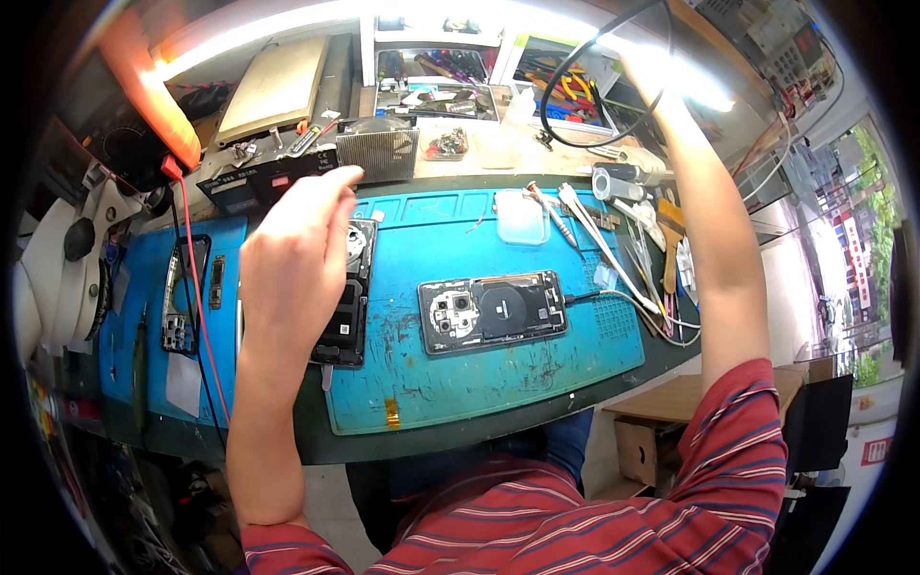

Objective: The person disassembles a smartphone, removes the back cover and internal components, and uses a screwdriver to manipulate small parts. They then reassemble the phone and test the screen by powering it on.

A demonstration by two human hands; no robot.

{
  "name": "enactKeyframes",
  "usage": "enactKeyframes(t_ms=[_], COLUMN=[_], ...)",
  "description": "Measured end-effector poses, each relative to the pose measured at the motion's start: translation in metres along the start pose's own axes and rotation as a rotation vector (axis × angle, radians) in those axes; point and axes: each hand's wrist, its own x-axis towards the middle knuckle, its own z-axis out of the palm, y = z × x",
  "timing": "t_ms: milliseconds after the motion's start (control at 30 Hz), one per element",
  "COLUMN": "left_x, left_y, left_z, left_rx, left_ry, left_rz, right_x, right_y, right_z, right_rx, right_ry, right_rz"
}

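My left hand (pixel 302 225) is raised over the left part of the blue mat, in front of a black boxy device (pixel 259 182). Its fingers are curled together; whatever they hold, if anything, is hidden. Partly behind the left wrist lies an opened black phone (pixel 353 302). My right hand (pixel 640 72) reaches up to the bright lamp at the top right, and glare washes out its fingers. A black cable loop (pixel 548 105) hangs beside it. Between my arms lies another phone with its back cover off (pixel 494 311), a cable (pixel 585 298) at its right end.
A phone frame (pixel 182 297) lies on the left mat beside red and black leads (pixel 189 249). Screwdrivers, tweezers and brushes crowd the right edge near a clear plastic box (pixel 522 218). Behind stand a finned metal block (pixel 379 153) and tool trays (pixel 431 101).
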Motion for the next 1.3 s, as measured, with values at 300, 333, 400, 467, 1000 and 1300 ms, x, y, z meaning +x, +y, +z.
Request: enactKeyframes(t_ms=[300, 333, 400, 467, 1000, 1300], left_x=[-0.020, -0.018, -0.024, -0.024, -0.025, -0.006], left_y=[0.025, 0.032, 0.036, 0.039, 0.035, 0.013], left_z=[-0.009, -0.013, -0.008, -0.008, -0.001, 0.002], left_rx=[-0.335, -0.319, -0.294, -0.278, -0.330, -0.983], left_ry=[-0.803, -0.849, -0.800, -0.801, -0.763, -0.867], left_rz=[0.044, 0.029, 0.075, 0.086, 0.041, -0.589], right_x=[-0.154, -0.178, -0.229, -0.265, -0.298, -0.275], right_y=[0.023, 0.018, 0.005, -0.001, -0.056, -0.103], right_z=[-0.056, -0.071, -0.098, -0.115, -0.135, -0.110], right_rx=[1.047, 0.917, 0.548, 0.493, 0.511, 0.655], right_ry=[0.049, 0.002, 0.111, 0.104, -0.100, -0.107], right_rz=[0.264, 0.230, 0.072, -0.032, -0.600, -0.765])
